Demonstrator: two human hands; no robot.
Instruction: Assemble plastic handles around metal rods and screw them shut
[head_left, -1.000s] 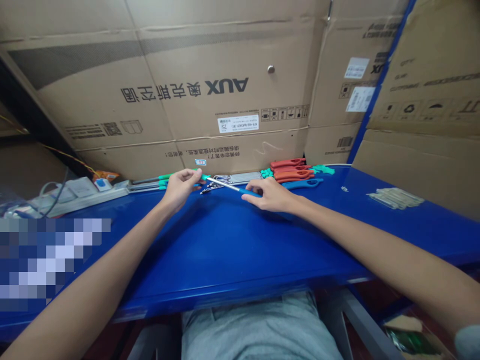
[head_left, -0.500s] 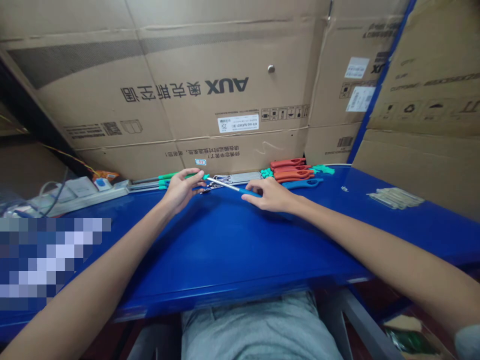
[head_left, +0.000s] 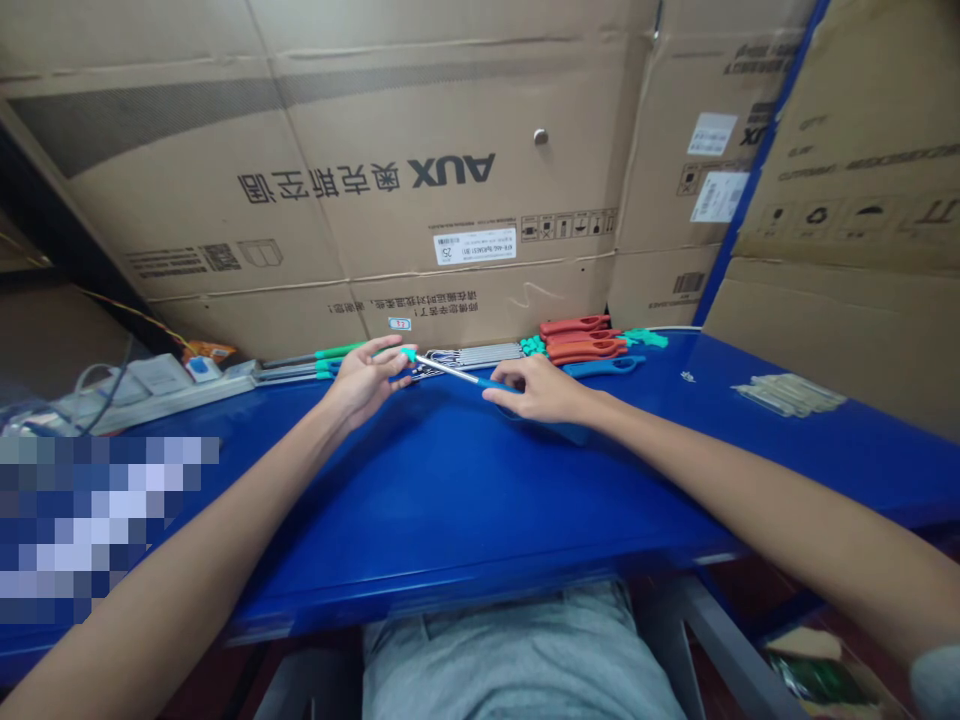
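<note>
My right hand (head_left: pixel 536 388) is closed around the blue handle (head_left: pixel 495 386) of a tool with a thin metal rod (head_left: pixel 450 370). The rod slants up to the left, above the blue table (head_left: pixel 450 490). At its far end is a small teal cap-like piece (head_left: pixel 409 355), pinched in the fingertips of my left hand (head_left: pixel 364 380). The rest of the handle is partly hidden under my right hand. Just behind the tool lies a row of metal rods (head_left: pixel 491 354), with small teal pieces (head_left: pixel 534 345) at their right end.
Red and orange handles (head_left: pixel 585 348) are stacked by the cardboard wall (head_left: pixel 375 120), with a blue handle (head_left: pixel 604 368) in front. More teal pieces (head_left: pixel 645 338) lie to their right. Clear slim tubes (head_left: pixel 791 394) sit at the right. A power strip (head_left: pixel 172 395) runs along the left.
My left fingers have shifted slightly around the teal piece, which shows more clearly now. The right hand keeps its hold, and the tool stays nearly in place.
</note>
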